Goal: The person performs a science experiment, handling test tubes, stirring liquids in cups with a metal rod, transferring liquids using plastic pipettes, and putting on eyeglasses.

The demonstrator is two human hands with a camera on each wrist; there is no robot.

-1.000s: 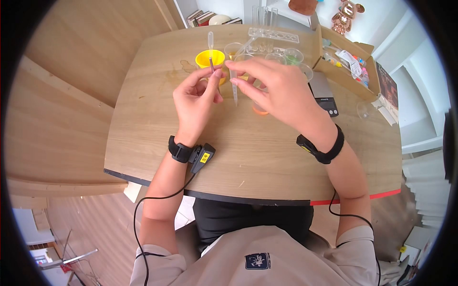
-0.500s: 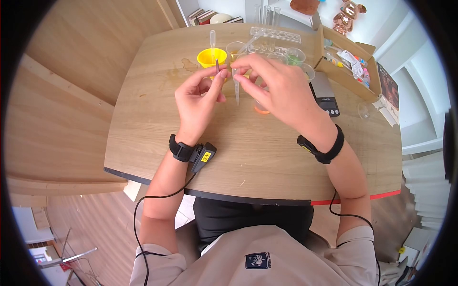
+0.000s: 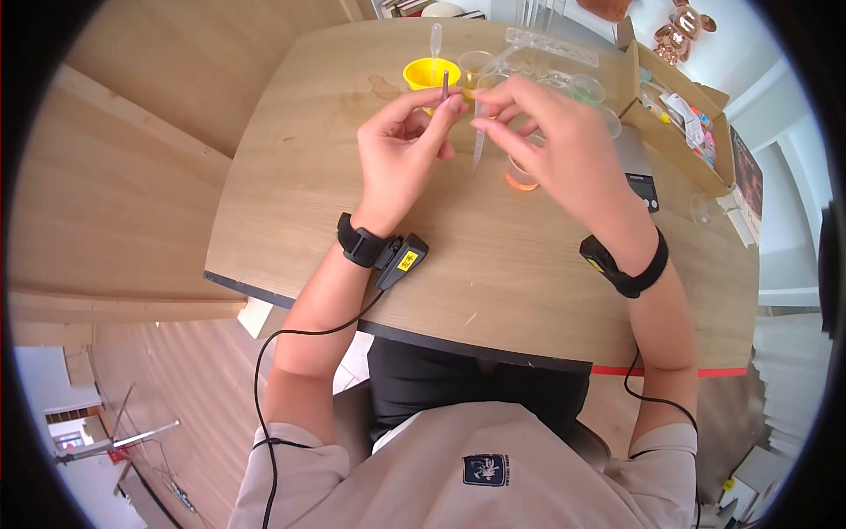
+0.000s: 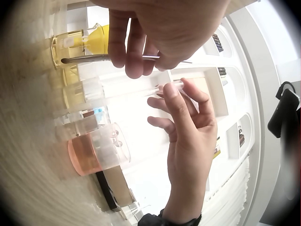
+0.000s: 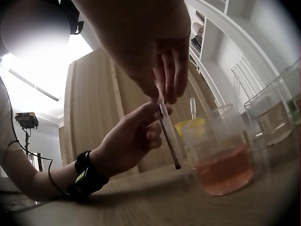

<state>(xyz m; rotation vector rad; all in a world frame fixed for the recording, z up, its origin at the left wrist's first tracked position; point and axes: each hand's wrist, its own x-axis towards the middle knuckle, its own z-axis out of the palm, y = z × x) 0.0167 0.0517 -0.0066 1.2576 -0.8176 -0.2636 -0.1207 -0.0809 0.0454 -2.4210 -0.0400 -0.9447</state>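
Note:
The left hand (image 3: pixel 401 159) pinches a thin metal rod (image 3: pixel 446 81) between thumb and fingers; its darker, wider end (image 4: pixel 66 60) points down toward the table in the left wrist view. Close beside it, the right hand (image 3: pixel 564 150) pinches the upper part of a clear tapered tube (image 3: pixel 478 152), which hangs tip down above the table. In the right wrist view, rod (image 5: pixel 168 139) and tube (image 5: pixel 172 126) run nearly side by side; whether they touch I cannot tell. Behind the left hand is a yellow cup (image 3: pixel 418 74) with a clear dropper (image 3: pixel 436 40) standing in it.
A cup of orange-pink liquid (image 5: pixel 225 170) stands beneath the right hand. Farther back are several clear cups, one with green liquid (image 3: pixel 585 86), and a test tube rack (image 3: pixel 555 46). At the right are a digital scale (image 3: pixel 643 185) and a cardboard box of small items (image 3: pixel 632 104).
The head view has shifted, so the table and hands appear farther right and higher. The metal rod looks more upright above the left fingers. Both hands keep their holds.

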